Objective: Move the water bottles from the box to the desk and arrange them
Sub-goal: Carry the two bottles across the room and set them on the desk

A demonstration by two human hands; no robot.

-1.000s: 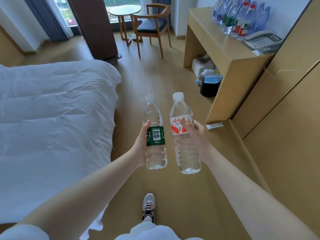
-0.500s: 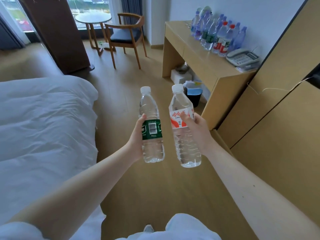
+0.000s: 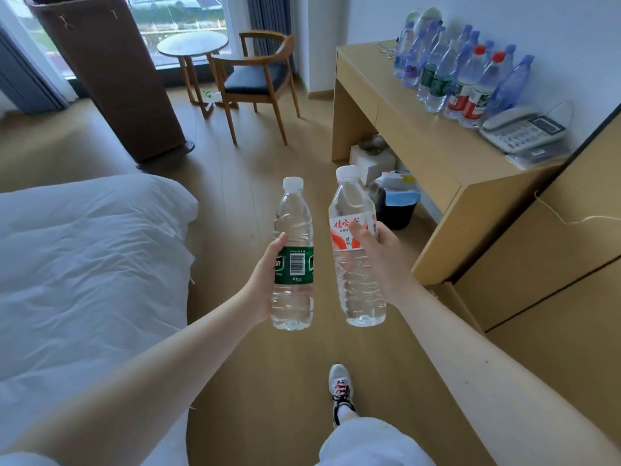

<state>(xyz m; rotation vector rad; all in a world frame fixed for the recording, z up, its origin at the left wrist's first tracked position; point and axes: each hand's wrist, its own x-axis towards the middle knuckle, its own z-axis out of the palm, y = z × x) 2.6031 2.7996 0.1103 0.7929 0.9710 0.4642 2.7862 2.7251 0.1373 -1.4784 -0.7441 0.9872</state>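
Left hand (image 3: 265, 280) is wrapped round the green-label bottle (image 3: 295, 264) at the label, thumb on the near side, bottle upright. Right hand (image 3: 379, 260) grips the red-label bottle (image 3: 361, 297) at its label, top tilted slightly left. Both bottles have white caps and are held in the air over the floor (image 3: 235, 203) - side by side, close, not touching.

The surface (image 3: 437, 149) is ahead and to the right, against the wall. A cluster of bottles (image 3: 463, 79) stands on it along the wall: mostly blue caps, two red caps nearest. A phone (image 3: 524, 129) sits just beside them at the near end.

Under the surface is a dark bin (image 3: 395, 213) with a white box behind it. Bed (image 3: 84, 264) on the left, chair (image 3: 258, 82) and round table (image 3: 193, 47) by the window. One shoe (image 3: 341, 388) on the floor below the hands.
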